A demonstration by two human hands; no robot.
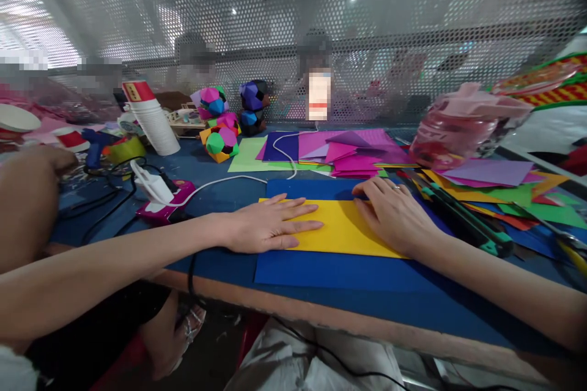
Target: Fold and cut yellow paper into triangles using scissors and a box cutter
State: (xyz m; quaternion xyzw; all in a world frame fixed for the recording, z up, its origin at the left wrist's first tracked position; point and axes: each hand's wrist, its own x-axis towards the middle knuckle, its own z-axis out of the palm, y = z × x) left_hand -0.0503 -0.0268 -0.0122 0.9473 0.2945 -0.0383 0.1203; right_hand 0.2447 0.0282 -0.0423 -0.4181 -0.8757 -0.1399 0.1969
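Observation:
A yellow sheet (pixel 339 229) lies across a larger blue sheet (pixel 321 272) on the blue table. My left hand (pixel 275 224) rests flat on the yellow sheet's left end, its fingers spread and pointing right. On the right part of the yellow sheet is my right hand (pixel 389 211), palm down with bent fingers. Its fingertips touch the sheet's upper edge; whether they pinch anything is hidden. A ring shows on one finger of that hand.
Behind the sheets lie coloured paper pieces (pixel 348 153) and a white cable. A green-black cutter (pixel 472 220) and a pink bottle (pixel 458 125) are right. Left are a purple power strip (pixel 167 201), stacked cups (pixel 153 119) and another person's arm (pixel 27 201).

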